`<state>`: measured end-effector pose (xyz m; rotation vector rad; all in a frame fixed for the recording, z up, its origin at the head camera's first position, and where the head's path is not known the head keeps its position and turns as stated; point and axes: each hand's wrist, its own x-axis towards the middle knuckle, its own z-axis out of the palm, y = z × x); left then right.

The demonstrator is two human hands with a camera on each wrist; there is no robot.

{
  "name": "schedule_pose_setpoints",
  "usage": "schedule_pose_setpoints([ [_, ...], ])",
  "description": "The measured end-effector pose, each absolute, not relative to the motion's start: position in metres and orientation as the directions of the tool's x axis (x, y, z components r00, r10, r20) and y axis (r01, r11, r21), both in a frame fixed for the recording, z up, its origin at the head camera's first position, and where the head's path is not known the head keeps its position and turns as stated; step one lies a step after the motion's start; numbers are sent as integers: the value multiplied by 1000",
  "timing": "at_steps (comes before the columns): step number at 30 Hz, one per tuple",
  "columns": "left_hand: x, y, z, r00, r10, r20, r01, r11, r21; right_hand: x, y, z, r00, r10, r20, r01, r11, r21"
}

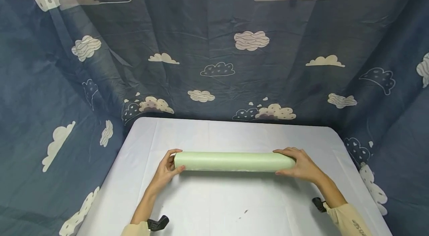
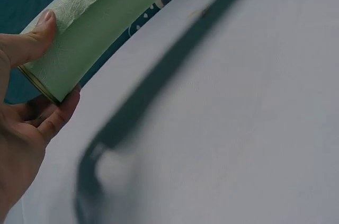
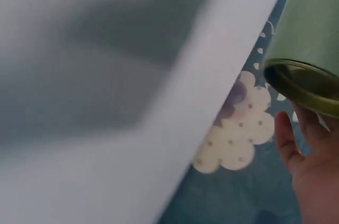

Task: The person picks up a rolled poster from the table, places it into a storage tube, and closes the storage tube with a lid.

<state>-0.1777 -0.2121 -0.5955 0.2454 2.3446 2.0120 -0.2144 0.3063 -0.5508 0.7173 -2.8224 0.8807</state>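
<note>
A long pale green tube (image 1: 231, 162) is held level above the table, its shadow falling on the cloth below. It is hollow, and a brass-coloured rim (image 3: 307, 92) shows round its open end in the right wrist view. My left hand (image 1: 165, 171) grips the left end, thumb on the near side and fingers at the far edge. In the left wrist view the thumb presses on the creased, textured green surface (image 2: 87, 33). The right end is gripped by my right hand (image 1: 301, 166), thumb below and fingers on top; its wrist view shows only part of this hand.
A white cloth covers the table (image 1: 214, 198), which has rounded far corners. Small dark marks (image 1: 246, 211) lie on it near the front. Dark blue curtains (image 1: 207, 42) with cloud prints hang behind and at both sides. A black wrist device (image 1: 158, 223) sits on each arm.
</note>
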Motion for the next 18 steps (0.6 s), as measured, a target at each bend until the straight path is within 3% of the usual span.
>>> schedule_pose_setpoints([
  [3, -182, -212, -597, -988, 145, 48, 77, 199, 977, -214, 310, -559, -916, -345, 205, -392, 665, -635],
  [6, -186, -214, -598, -988, 143, 54, 94, 291, 952, -216, 308, -570, -925, -323, 200, -368, 628, -686],
  [10, -193, -215, -602, -984, 159, 74, 132, 395, 909, -219, 307, -583, -919, -329, 217, -383, 615, -690],
  [18, -196, -213, -614, -990, 111, 85, 127, 458, 880, -229, 300, -594, -928, -337, 162, -350, 632, -691],
])
